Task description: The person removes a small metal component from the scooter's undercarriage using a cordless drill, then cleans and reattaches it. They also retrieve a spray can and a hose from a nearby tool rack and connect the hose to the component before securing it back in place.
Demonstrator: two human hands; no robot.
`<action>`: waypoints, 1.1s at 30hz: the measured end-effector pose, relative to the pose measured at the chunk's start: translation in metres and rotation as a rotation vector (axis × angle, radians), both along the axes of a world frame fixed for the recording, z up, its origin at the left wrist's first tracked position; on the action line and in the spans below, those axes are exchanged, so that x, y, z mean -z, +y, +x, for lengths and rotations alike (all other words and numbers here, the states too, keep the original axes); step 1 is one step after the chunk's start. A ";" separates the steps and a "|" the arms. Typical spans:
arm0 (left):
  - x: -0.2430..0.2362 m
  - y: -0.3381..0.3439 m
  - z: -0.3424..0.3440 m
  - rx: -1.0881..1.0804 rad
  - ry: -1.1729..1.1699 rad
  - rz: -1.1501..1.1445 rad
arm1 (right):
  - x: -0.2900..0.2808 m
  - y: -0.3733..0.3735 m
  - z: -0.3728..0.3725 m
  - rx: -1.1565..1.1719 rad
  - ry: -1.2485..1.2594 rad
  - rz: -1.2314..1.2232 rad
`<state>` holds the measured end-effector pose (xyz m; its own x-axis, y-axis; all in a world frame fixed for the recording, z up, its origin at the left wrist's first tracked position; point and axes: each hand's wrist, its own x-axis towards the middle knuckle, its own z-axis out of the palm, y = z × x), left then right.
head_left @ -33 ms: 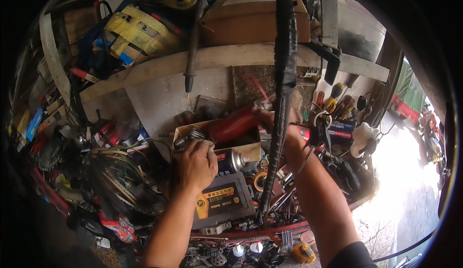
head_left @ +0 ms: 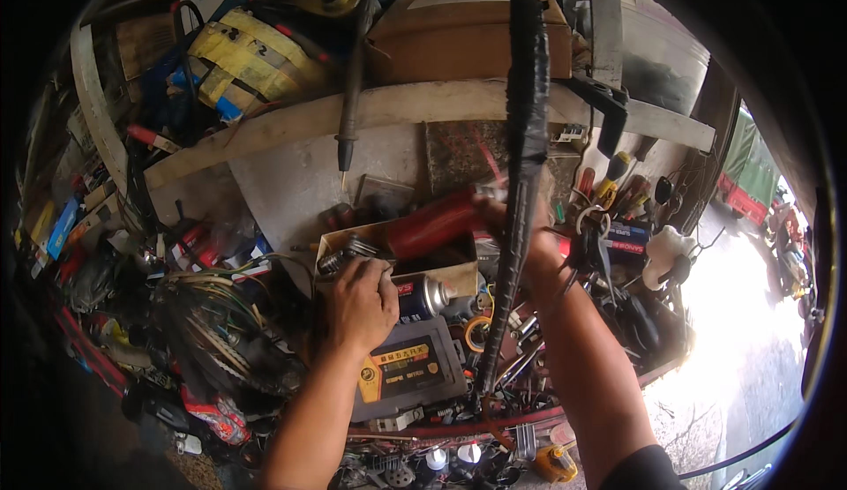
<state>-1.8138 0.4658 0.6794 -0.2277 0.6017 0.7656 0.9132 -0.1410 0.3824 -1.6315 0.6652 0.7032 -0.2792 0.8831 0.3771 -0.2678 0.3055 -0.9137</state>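
Note:
A small cardboard box (head_left: 459,280) stands mid-bench with its top open, holding several metal parts (head_left: 351,252). My left hand (head_left: 362,300) is closed over its near rim, beside those parts. A red cylinder like a spray can (head_left: 432,223) lies tilted across the box, blurred by motion. My right hand (head_left: 520,230) grips its upper right end; a black-wrapped rod (head_left: 526,137) hides part of that hand. Just below the box lies a dark blue can (head_left: 425,298) with a silver end, above a grey plastic case (head_left: 408,371) with a yellow label.
A beam (head_left: 432,96) crosses behind, with a large cardboard box (head_left: 476,36) above it. A pointed tool (head_left: 346,128) hangs down near centre. Keys (head_left: 595,243) hang at the right. Bundled cables (head_left: 221,322) lie left; screwdrivers (head_left: 612,181) stand at the back right.
The red cylinder and my right hand have shifted slightly. My left hand stays on the box rim.

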 end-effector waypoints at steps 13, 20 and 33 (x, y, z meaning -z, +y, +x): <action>0.007 0.002 -0.001 -0.015 0.039 0.076 | 0.039 -0.043 0.158 0.320 0.143 -0.211; 0.007 0.002 -0.001 -0.004 0.040 0.096 | 0.027 -0.084 0.134 0.767 -0.918 0.421; 0.004 0.000 -0.007 -0.032 0.046 0.269 | 0.046 -0.084 0.035 0.164 -0.751 1.005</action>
<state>-1.8212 0.4655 0.6755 -0.2045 0.3680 0.9071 0.9345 -0.2025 0.2928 -1.5966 0.5816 0.6568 -0.6296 0.3444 0.6964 0.3212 0.9316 -0.1703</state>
